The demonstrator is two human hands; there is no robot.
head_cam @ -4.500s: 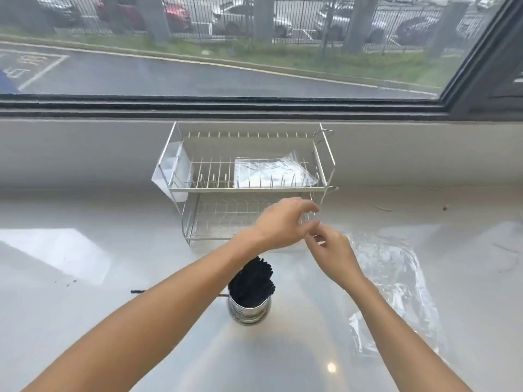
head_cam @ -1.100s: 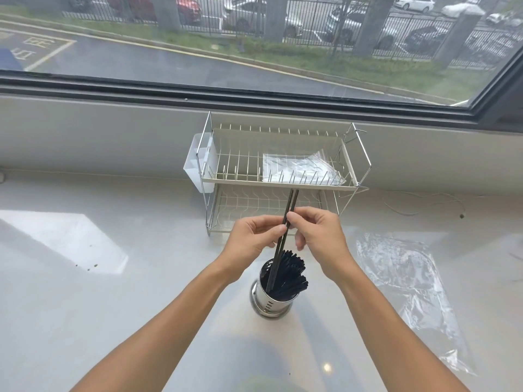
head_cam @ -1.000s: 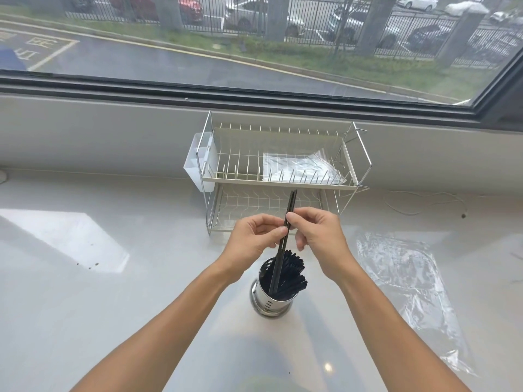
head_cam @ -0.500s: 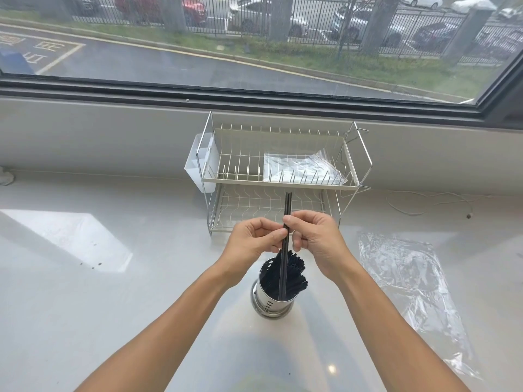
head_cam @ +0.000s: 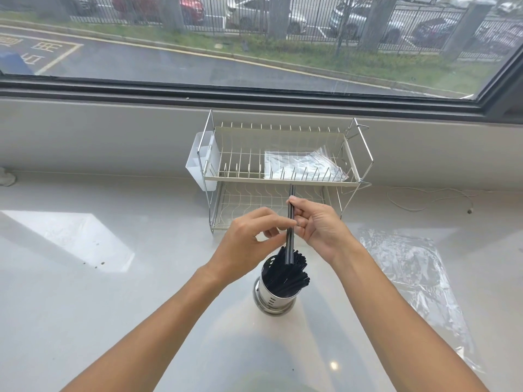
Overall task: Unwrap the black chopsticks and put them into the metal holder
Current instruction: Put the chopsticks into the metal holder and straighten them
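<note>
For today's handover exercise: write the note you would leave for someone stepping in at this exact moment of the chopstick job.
Right hand: grips the black chopstick pair, held upright.
Left hand: fingertips pinch the same pair lower down.
The pair's lower end hangs just above the metal holder, which stands on the counter and already holds many black chopsticks.
Clear wrapping lies on the counter to the right; a clear bag lies on the dish rack.
Done: this pair looks unwrapped.
Left: lower it into the holder and let go.
</note>
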